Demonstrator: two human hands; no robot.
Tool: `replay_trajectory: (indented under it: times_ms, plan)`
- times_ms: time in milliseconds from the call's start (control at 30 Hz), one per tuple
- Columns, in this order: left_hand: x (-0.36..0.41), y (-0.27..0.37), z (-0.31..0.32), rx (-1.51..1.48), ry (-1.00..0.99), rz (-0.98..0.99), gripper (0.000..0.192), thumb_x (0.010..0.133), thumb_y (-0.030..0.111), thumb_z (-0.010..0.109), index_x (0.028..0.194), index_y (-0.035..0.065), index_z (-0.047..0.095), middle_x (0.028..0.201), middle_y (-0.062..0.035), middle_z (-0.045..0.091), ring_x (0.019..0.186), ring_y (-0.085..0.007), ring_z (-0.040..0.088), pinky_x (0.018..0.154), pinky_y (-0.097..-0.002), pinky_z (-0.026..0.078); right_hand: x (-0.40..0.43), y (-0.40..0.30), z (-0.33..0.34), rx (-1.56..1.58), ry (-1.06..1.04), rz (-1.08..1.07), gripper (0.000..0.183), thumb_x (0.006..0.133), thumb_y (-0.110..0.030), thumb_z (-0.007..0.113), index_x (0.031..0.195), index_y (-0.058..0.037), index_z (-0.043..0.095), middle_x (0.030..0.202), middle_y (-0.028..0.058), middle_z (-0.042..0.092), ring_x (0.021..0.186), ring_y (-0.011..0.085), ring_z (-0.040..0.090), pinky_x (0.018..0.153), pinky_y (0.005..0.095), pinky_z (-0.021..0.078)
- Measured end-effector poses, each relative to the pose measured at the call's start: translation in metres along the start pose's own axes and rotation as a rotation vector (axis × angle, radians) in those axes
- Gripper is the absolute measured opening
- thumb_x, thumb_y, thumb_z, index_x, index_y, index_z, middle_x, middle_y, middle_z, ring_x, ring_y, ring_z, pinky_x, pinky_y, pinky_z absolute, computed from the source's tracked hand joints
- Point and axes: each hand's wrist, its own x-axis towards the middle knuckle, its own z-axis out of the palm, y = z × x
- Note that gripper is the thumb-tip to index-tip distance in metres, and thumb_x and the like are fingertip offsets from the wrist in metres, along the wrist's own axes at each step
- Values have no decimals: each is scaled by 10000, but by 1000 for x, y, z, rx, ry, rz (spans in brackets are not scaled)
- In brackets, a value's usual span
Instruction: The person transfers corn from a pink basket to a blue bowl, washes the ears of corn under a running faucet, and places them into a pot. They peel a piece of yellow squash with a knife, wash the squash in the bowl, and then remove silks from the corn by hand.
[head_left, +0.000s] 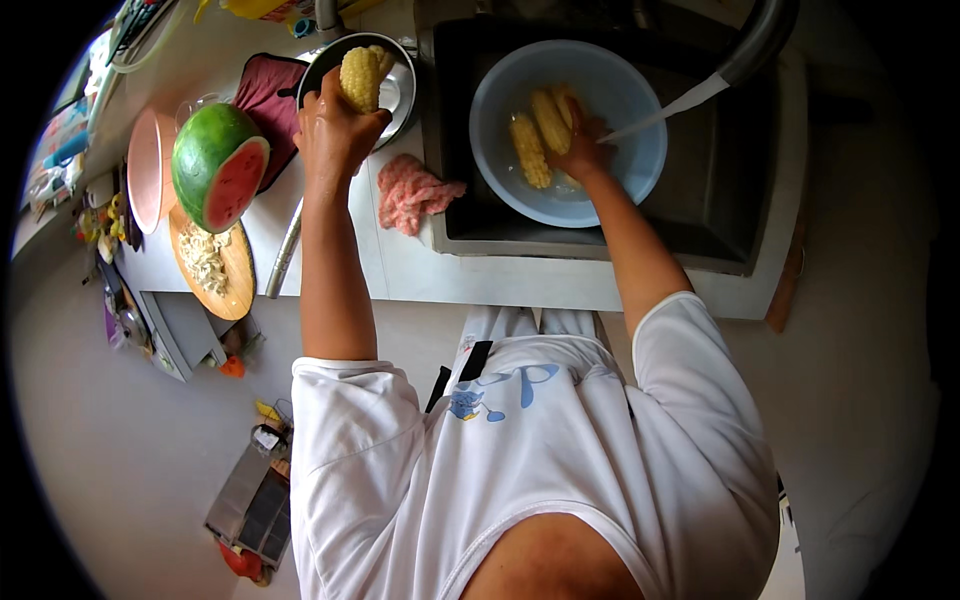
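Note:
My left hand (337, 124) grips a peeled corn cob (361, 79) over a metal pot (409, 97) on the counter; another piece of corn shows just behind it. My right hand (585, 146) is down in a light blue plastic basin (486, 169) in the sink, against the corn cobs (551, 122) lying there. Several cobs rest in the basin, and water runs in from the faucet (750, 52) beside that hand. The fingers of my right hand are partly hidden, so its hold on a cob is unclear.
Left of the pot, a cut watermelon (199, 165) stands by a pink basin (142, 172) and a dark red cloth (274, 97). A wooden board (238, 277) bears chopped pale food. A pink checked rag (409, 195) lies between pot and dark sink (705, 202); a metal handle (283, 255) reaches the counter's edge.

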Motion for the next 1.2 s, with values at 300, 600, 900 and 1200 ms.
replay_trajectory:
  times_ms: [300,600,900,1200]
  plan:
    - [6,-11,35,90,-9,64,827,648,378,762,1372,218,396,1195,-212,525,1132,-416,505,855,-565,432,-14,17,3,-261,198,82,1113,645,-271,775,1489,-321,52,1459,206,287,1321,418,316,1057,453,321]
    - [-57,73,27,-464,357,497,434,760,7,645,1179,65,546,1092,-156,565,1013,-335,545,886,-410,445,-16,70,-23,1660,-524,222,761,726,-226,696,1370,-24,344,1220,232,504,1091,344,532,868,448,482]
    - [-114,139,146,-1075,-821,-453,815,832,444,688,1443,66,303,1227,-163,507,942,-221,560,740,-320,484,-105,37,-63,2184,-501,8,549,784,-256,614,1242,1,454,1159,168,548,1041,313,555,905,425,477]
    - [-113,153,150,-1424,-888,-280,753,783,218,737,1356,-14,308,1200,-205,521,1066,-259,569,893,-337,491,-112,46,-34,1744,-341,-109,634,820,-122,630,1382,-100,339,1281,60,476,1193,207,479,1006,347,415]
